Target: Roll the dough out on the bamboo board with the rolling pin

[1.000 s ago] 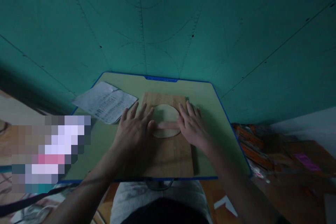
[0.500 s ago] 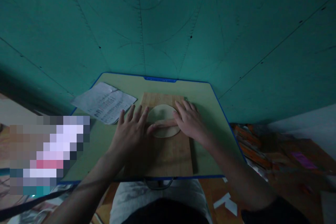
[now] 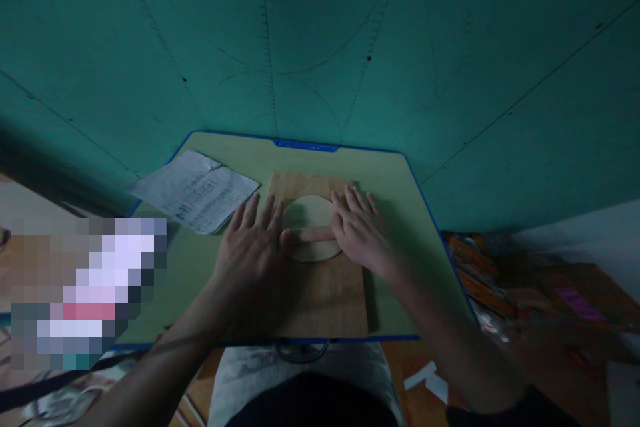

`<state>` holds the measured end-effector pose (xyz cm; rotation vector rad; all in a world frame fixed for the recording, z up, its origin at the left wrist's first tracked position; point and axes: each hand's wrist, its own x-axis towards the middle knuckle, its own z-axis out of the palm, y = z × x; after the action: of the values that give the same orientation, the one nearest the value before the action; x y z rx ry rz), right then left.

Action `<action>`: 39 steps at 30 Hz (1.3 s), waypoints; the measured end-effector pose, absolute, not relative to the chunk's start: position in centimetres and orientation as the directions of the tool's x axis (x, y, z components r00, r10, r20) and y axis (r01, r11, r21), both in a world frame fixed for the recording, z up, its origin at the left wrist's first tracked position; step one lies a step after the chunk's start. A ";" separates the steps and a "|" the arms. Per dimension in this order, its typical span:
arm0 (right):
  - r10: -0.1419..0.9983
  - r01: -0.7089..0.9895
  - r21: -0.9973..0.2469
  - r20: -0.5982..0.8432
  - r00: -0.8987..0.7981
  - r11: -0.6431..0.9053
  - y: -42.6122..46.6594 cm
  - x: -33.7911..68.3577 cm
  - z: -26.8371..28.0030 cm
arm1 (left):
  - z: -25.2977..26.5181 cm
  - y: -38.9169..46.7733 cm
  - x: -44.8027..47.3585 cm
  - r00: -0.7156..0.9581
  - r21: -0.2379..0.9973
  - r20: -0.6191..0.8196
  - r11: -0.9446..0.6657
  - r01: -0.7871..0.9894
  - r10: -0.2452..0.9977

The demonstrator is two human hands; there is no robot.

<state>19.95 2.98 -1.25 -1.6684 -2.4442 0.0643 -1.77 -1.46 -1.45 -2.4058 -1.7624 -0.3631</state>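
Note:
A small wooden rolling pin (image 3: 311,234) lies crosswise over a round, flat sheet of dough (image 3: 313,211). The dough rests on a wooden cutting board (image 3: 320,307). My left hand (image 3: 254,237) lies palm down over the pin's left end, its fingers stretched out and spread, the thumb along the pin. Over the right end is my right hand (image 3: 357,223), also palm down with fingers extended toward the far side. Both palms hide the pin's ends and parts of the dough's sides.
The board sits on a pale folding table (image 3: 400,213) with a blue edge. Printed paper (image 3: 200,190) lies at its far left, overhanging the side. A green wall (image 3: 320,47) stands behind. Cardboard boxes (image 3: 555,287) are on the floor at right; a pixelated patch covers the left.
The rolling pin, slightly tilted before, now lies more level across the dough. Both hands stay on its ends, and the camera view has shifted slightly.

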 end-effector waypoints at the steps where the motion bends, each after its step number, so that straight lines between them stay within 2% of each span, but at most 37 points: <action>1: 0.923 0.914 -0.145 0.134 -0.361 0.378 2.0 20.1 -1.2 | -1.5 -2.3 -1.8 0.309 0.030 0.273 -0.329 0.944 0.911; 8: 0.877 0.860 -0.208 0.244 -0.415 0.465 -5.2 21.9 -2.6 | -3.1 -8.3 -2.2 0.414 -0.044 0.363 -0.428 0.903 0.835; 14: 0.870 0.827 -0.282 0.242 -0.429 0.486 -6.7 22.9 -3.0 | -3.4 -8.7 -3.7 0.485 -0.074 0.359 -0.494 0.866 0.797; 17: 0.866 0.776 -0.389 0.271 -0.420 0.497 -6.1 23.4 -1.8 | -3.5 -7.7 -4.5 0.414 -0.003 0.332 -0.438 0.899 0.848; 22: 0.860 0.727 -0.526 0.479 -0.177 0.443 -4.0 24.3 0.4 | -2.5 -7.0 -6.6 0.208 0.242 0.366 -0.308 0.920 0.907; 23: 0.854 0.721 -0.522 0.484 -0.190 0.456 -3.4 24.1 0.5 | -2.2 -7.0 -7.1 0.127 0.288 0.376 -0.246 0.925 0.918; 25: 0.834 0.703 -0.472 0.437 -0.338 0.532 -2.2 23.1 0.2 | -1.6 -7.2 -8.1 -0.079 0.382 0.322 -0.053 0.923 0.944; 27: 0.770 0.664 -0.390 0.336 -0.543 0.638 -1.1 21.4 -0.4 | -1.2 -7.4 -8.7 -0.276 0.469 0.206 0.152 0.870 0.939; 29: 0.700 0.629 -0.313 0.230 -0.676 0.711 -0.4 19.7 -1.0 | -1.0 -7.6 -8.8 -0.400 0.545 0.136 0.269 0.794 0.906; 33: 0.672 0.640 -0.225 0.107 -0.733 0.735 -0.4 17.9 -1.7 | -1.3 -7.9 -8.5 -0.479 0.625 0.135 0.300 0.720 0.867; 39: 0.656 0.638 -0.174 0.078 -0.751 0.750 -3.2 18.5 -1.7 | -1.8 -8.5 -8.3 -0.457 0.674 0.156 0.244 0.697 0.876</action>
<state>18.53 -3.19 -1.71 -1.0451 -2.8126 0.2059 -8.27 -8.52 -1.80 -1.7304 -2.6656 -1.1998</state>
